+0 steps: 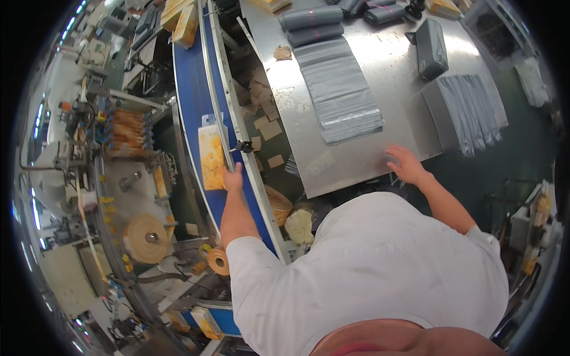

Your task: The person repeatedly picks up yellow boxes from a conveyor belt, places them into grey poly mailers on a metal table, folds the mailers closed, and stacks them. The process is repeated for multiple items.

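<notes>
Blue conveyor under packet, metal table, machinery alongside

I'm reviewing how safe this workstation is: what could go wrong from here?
The left hand is at the right edge of the yellow-and-white pack, close to the metal guide rail; fingers might get pinched between the two.

The pack could also be nudged crooked on the blue belt and catch on that rail.

The right-hand stack of gray bags reaches the near edge of the metal table, so a bump might send some sliding off.
</notes>
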`<state>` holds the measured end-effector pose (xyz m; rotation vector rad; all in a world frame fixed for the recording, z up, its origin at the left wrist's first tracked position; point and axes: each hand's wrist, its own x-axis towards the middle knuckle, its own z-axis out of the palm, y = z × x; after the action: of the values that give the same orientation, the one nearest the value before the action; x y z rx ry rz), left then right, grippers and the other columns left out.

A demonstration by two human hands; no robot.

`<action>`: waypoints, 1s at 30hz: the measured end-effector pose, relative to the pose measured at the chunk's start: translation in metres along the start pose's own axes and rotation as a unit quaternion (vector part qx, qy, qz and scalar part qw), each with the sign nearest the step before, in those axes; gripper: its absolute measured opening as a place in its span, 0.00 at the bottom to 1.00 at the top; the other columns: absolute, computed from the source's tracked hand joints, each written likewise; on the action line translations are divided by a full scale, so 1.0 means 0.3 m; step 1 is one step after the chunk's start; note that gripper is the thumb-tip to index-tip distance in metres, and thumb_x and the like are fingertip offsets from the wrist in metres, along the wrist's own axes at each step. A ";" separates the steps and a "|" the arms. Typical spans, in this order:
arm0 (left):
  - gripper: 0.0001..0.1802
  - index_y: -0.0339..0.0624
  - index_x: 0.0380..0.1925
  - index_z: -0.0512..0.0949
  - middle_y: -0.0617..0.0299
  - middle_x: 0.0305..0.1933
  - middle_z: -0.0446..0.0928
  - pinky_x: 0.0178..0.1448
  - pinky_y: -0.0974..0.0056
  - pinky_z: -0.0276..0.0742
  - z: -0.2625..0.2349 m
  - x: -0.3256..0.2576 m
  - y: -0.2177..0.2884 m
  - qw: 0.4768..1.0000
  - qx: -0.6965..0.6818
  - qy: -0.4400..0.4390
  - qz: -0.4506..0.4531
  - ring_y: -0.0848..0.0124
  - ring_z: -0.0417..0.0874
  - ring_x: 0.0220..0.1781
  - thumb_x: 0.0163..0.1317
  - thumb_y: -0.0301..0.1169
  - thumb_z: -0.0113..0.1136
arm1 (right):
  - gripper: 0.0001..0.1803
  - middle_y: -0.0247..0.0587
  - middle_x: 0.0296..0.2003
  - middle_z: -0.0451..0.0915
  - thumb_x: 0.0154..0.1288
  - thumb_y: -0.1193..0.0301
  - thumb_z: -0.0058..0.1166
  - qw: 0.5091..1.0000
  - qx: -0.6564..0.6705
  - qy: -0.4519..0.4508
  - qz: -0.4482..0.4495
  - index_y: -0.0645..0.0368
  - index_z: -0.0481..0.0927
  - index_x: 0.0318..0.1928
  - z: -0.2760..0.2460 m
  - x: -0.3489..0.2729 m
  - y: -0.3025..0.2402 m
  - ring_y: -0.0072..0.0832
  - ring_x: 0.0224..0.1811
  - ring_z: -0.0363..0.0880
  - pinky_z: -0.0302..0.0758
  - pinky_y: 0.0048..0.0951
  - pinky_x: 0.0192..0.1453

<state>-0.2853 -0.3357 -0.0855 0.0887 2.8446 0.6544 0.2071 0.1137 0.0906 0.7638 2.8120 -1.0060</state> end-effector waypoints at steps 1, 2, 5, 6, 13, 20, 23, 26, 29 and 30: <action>0.45 0.41 0.76 0.66 0.39 0.69 0.77 0.75 0.40 0.69 -0.045 0.003 -0.054 0.998 -0.043 0.007 -0.053 0.41 0.77 0.70 0.67 0.54 0.68 | 0.24 0.50 0.65 0.79 0.68 0.70 0.65 1.000 0.009 -0.001 0.002 0.59 0.80 0.63 -0.020 -0.008 0.002 0.52 0.69 0.75 0.74 0.45 0.73; 0.43 0.43 0.76 0.66 0.41 0.70 0.77 0.75 0.39 0.69 -0.050 -0.028 -0.102 0.990 -0.087 0.008 -0.109 0.41 0.78 0.70 0.68 0.53 0.67 | 0.24 0.50 0.65 0.80 0.68 0.71 0.66 1.000 0.013 -0.007 0.010 0.59 0.80 0.63 -0.042 -0.026 0.014 0.52 0.69 0.75 0.74 0.44 0.72; 0.34 0.49 0.70 0.74 0.52 0.73 0.74 0.74 0.33 0.66 -0.063 -0.112 -0.053 0.978 0.053 0.049 -0.197 0.49 0.71 0.76 0.69 0.51 0.63 | 0.21 0.51 0.62 0.81 0.67 0.74 0.66 0.997 -0.017 0.071 0.003 0.60 0.82 0.60 -0.043 -0.110 0.073 0.52 0.66 0.78 0.76 0.43 0.70; 0.34 0.50 0.71 0.74 0.53 0.74 0.72 0.75 0.33 0.65 -0.094 -0.164 -0.091 0.974 0.080 0.021 -0.212 0.50 0.69 0.77 0.69 0.51 0.64 | 0.21 0.51 0.61 0.82 0.66 0.74 0.66 0.997 -0.013 0.074 0.015 0.60 0.82 0.59 -0.031 -0.123 0.090 0.52 0.64 0.79 0.76 0.43 0.70; 0.65 0.56 0.83 0.52 0.53 0.84 0.59 0.78 0.29 0.57 -0.256 -0.456 -0.373 0.970 0.141 -0.113 -0.162 0.47 0.59 0.83 0.50 0.59 0.79 | 0.19 0.52 0.58 0.83 0.66 0.75 0.65 0.999 -0.011 0.035 0.024 0.60 0.83 0.57 0.029 -0.116 0.026 0.51 0.62 0.82 0.78 0.42 0.66; 0.73 0.51 0.84 0.44 0.42 0.77 0.66 0.76 0.41 0.68 -0.314 -0.599 -0.482 0.963 0.203 -0.106 -0.140 0.42 0.69 0.77 0.44 0.43 0.85 | 0.17 0.52 0.57 0.84 0.69 0.72 0.64 0.992 -0.078 -0.056 -0.083 0.59 0.83 0.57 0.090 0.032 -0.043 0.53 0.59 0.82 0.79 0.46 0.64; 0.64 0.48 0.83 0.52 0.37 0.67 0.76 0.70 0.44 0.77 -0.348 -0.544 -0.448 0.988 0.032 0.105 -0.111 0.40 0.79 0.68 0.47 0.34 0.81 | 0.17 0.52 0.54 0.84 0.70 0.69 0.63 0.992 -0.061 -0.039 -0.103 0.57 0.84 0.58 0.106 0.089 -0.046 0.53 0.58 0.82 0.79 0.47 0.63; 0.61 0.47 0.83 0.54 0.37 0.68 0.75 0.71 0.49 0.77 -0.525 -0.453 -0.184 0.971 -0.105 0.187 -0.103 0.43 0.80 0.67 0.50 0.30 0.79 | 0.18 0.51 0.52 0.85 0.71 0.68 0.63 0.996 -0.059 -0.036 -0.058 0.56 0.84 0.58 0.108 0.106 -0.078 0.52 0.57 0.82 0.79 0.47 0.62; 0.60 0.47 0.84 0.52 0.45 0.71 0.73 0.73 0.52 0.75 -0.533 -0.420 0.051 0.928 -0.326 0.164 0.075 0.53 0.78 0.69 0.54 0.29 0.79 | 0.18 0.49 0.52 0.86 0.70 0.66 0.65 0.997 -0.017 -0.032 -0.063 0.58 0.84 0.58 0.129 0.151 -0.142 0.50 0.55 0.83 0.79 0.45 0.63; 0.60 0.47 0.84 0.52 0.48 0.72 0.72 0.73 0.53 0.75 -0.509 -0.414 0.136 0.892 -0.404 0.142 0.144 0.56 0.78 0.69 0.55 0.29 0.79 | 0.22 0.48 0.54 0.85 0.71 0.65 0.65 0.997 0.021 -0.035 -0.064 0.57 0.82 0.62 0.131 0.162 -0.182 0.47 0.57 0.84 0.79 0.43 0.64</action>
<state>-0.1987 -0.3773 0.0911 0.2941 2.5636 1.9900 0.1347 0.0746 0.0810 0.5456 2.8183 -1.0917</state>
